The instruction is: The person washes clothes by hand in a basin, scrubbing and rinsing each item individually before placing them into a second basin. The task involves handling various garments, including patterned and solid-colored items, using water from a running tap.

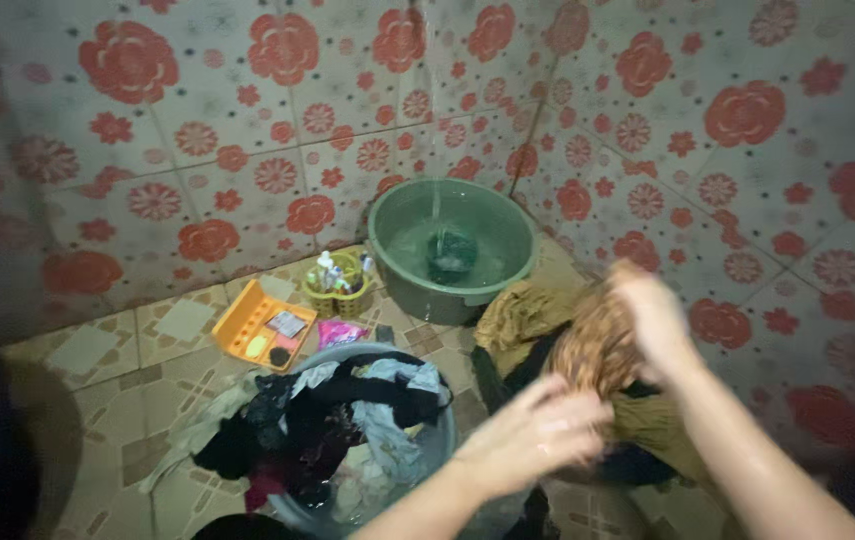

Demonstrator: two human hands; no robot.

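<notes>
Closest to the person, both hands work a brown patterned cloth point(593, 350). The left hand point(538, 435) lies at the cloth's lower edge, fingers pressed together and curled onto the fabric. The right hand point(653, 315) comes over the cloth's upper right edge, fingers bent down and clamped on it; the motion blurs them, so I cannot tell each finger apart. The cloth hangs bunched between the two hands, above a heap of yellowish and dark clothes point(528, 330) lying on the floor against the right wall.

Just left of the left hand stands a grey basin point(436, 445), heaped with dark and pale laundry point(338, 415) that spills over its left rim onto the tiled floor point(118, 420). Left of that basin the floor lies open up to a dark shape at the frame's edge, which is too dim to identify.

Beyond the grey basin, an orange tray point(248, 330) holding small items lies flat on the floor, and just beside it a small yellow basket point(340, 290) holds bottles. A pink packet point(340, 332) lies between the tray and the basin.

Farthest back, a green basin point(413, 215) sits in the corner, its rim nearly touching both flowered tile walls point(198, 130). It holds water, with a dark green dipper point(451, 255) floating in it. A thin stream of water falls into it from above.
</notes>
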